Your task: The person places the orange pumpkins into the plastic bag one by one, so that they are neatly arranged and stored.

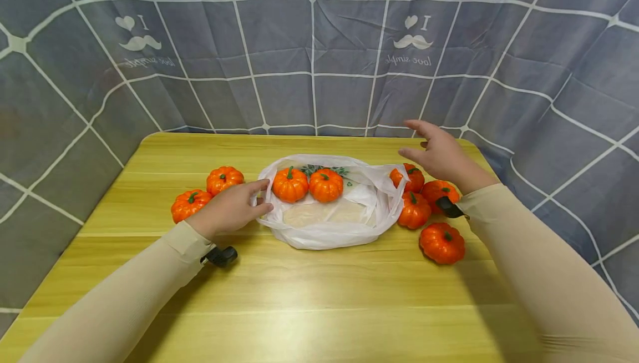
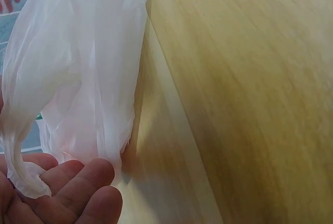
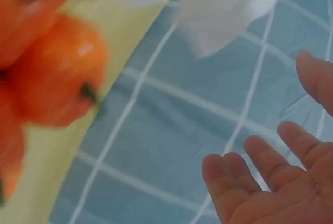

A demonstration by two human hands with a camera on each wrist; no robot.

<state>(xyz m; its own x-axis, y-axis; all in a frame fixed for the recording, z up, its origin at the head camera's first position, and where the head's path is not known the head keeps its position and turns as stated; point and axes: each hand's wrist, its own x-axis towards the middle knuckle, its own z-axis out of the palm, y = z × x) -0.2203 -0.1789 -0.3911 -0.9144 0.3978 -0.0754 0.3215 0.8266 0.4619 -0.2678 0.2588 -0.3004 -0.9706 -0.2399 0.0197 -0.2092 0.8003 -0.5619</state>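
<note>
Grey-blue cloth (image 1: 344,30) with a white grid hangs around the wood-grain counter (image 1: 299,296), printed twice with an "I", a heart and a moustache; below each, the words "love simple" (image 1: 408,61) read in mirror image. A white plastic bag (image 1: 324,239) lies open at the middle of the counter, bearing a green leaf print (image 1: 344,171) and a small green recycling mark (image 1: 349,183); any finer lettering is too small to read. Two orange pumpkins (image 1: 290,185) with green stems sit inside, side by side toward the bag's far edge. The left hand (image 1: 231,208) grips the bag's left edge, the plastic caught among its bent fingers. Just beside that hand are two more pumpkins (image 1: 224,180). The right hand (image 1: 439,155) is held up with thumb and fingers wide apart, holding nothing, clear of the bag. Near it, four pumpkins (image 1: 442,243) stand on the counter to the bag's right, the rearmost partly behind the plastic.
</note>
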